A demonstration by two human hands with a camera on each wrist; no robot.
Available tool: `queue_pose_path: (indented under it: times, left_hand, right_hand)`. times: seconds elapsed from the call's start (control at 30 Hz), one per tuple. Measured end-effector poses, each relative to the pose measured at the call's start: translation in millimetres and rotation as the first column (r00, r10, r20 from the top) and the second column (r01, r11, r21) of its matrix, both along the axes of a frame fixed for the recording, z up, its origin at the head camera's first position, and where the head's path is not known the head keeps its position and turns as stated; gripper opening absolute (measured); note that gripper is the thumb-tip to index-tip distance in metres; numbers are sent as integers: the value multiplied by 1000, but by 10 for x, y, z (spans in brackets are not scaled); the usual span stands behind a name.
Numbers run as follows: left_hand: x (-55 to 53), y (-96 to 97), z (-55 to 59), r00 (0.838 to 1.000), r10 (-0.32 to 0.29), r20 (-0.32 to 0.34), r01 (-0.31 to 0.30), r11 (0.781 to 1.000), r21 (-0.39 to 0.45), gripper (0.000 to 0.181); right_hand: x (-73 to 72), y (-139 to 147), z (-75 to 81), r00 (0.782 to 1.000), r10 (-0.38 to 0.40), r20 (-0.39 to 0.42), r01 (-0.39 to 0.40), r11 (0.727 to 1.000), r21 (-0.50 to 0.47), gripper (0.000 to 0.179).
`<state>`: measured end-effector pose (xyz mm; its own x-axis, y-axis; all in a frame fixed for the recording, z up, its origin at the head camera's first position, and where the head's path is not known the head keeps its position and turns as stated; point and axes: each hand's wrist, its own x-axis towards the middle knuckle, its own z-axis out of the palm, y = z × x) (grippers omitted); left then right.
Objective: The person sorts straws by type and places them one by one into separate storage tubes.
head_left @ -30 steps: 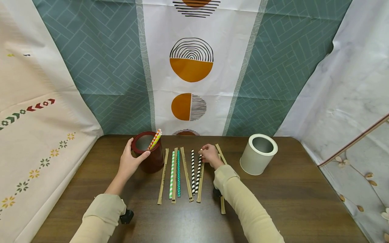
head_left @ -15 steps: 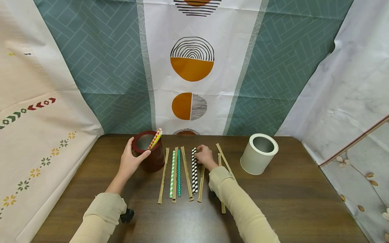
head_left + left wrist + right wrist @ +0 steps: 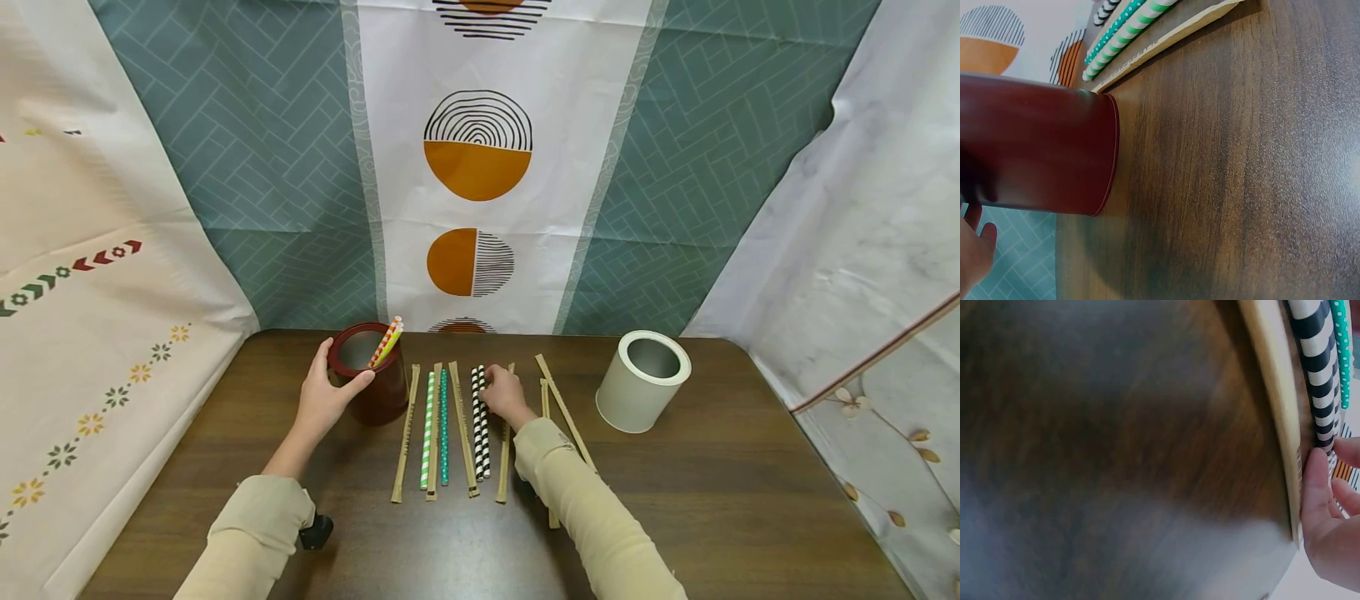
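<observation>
My left hand [image 3: 324, 402] grips the dark red canister [image 3: 378, 396], fingers on its far left side and thumb near the rim. An orange-striped straw [image 3: 385, 343] and a yellow one [image 3: 390, 342] lean out of it. My right hand [image 3: 507, 395] pinches the far end of a black-and-white striped straw [image 3: 484, 446] lying on the table; the right wrist view shows thumb and finger at the tip of the striped straw [image 3: 1317, 369]. A second striped straw [image 3: 476, 425] lies alongside. Just right of them, partly under my hand, is a paper-wrapped straw [image 3: 503, 467].
Left of the striped pair lie a teal dotted straw [image 3: 444, 433], a green striped straw [image 3: 428, 433] and several paper-wrapped straws [image 3: 405, 437]. Two more wrapped straws [image 3: 562, 404] lie under and beside my right forearm. A white canister [image 3: 633, 396] stands open-topped at the right.
My right hand has moved left with the striped straw, bringing it close beside the other. The nearby wrapped straw has shifted slightly right. My left hand keeps its hold on the canister.
</observation>
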<state>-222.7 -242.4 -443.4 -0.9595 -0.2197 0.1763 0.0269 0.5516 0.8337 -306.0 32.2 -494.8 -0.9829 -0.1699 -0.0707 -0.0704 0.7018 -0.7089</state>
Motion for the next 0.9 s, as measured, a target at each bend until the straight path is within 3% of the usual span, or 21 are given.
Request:
queue_pose_path:
  times: [0.13,0.33,0.63,0.9]
  left_hand:
    - [-3,-2,-9,1000,-2,3,2,1000,4,92]
    - [-9,-2,-12,1000,2,-3,-2,1000,3,92]
    - [-12,1,-7,1000,1,-5,-1,1000,0,91]
    - [-8,2,-4,1000,1,-6,-1,1000,2,91]
  right_hand:
    - [9,10,10,1000,12,-6,-11,996,87,29]
    - [6,38,48,998,16,66,-23,993,115,34]
    - [-28,125,84,982,45,183,-51,998,26,34]
    - [-33,220,177,967,84,240,-52,990,-134,19]
